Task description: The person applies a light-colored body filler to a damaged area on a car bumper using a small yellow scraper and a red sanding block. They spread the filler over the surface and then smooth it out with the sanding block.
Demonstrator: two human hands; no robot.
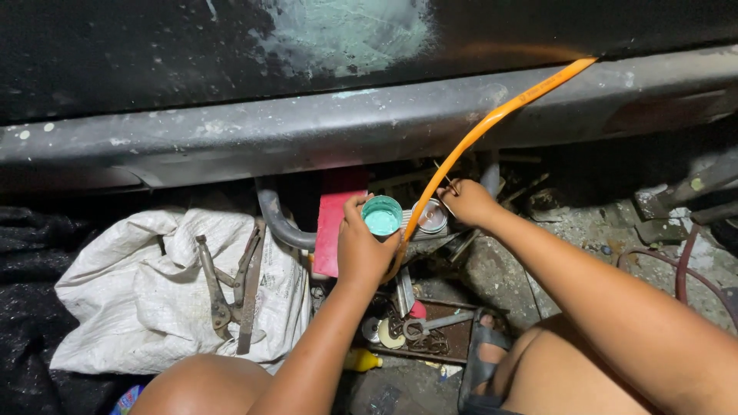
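Two hands up | left hand (361, 250) wrapped round small cup of green paste (382, 216) — upright | right hand (466, 201) pinching thin stick (444, 175), just right of cup — nearer the open tin (431, 217) | stick slants up-left.

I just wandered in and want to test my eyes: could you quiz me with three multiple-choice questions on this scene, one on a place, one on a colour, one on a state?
1. Where do the big rusty pliers lie?
A. on the white sack
B. inside the small can
C. on the person's knee

2. What colour is the paste in the small can?
A. red
B. teal green
C. yellow

3. What is the left hand doing?
A. resting flat on the ground
B. gripping the orange hose
C. holding the small can

Answers: 1 A, they rest on the white sack; 2 B, its contents look teal green; 3 C, its fingers wrap the can, while the right hand pinches a thin stick.
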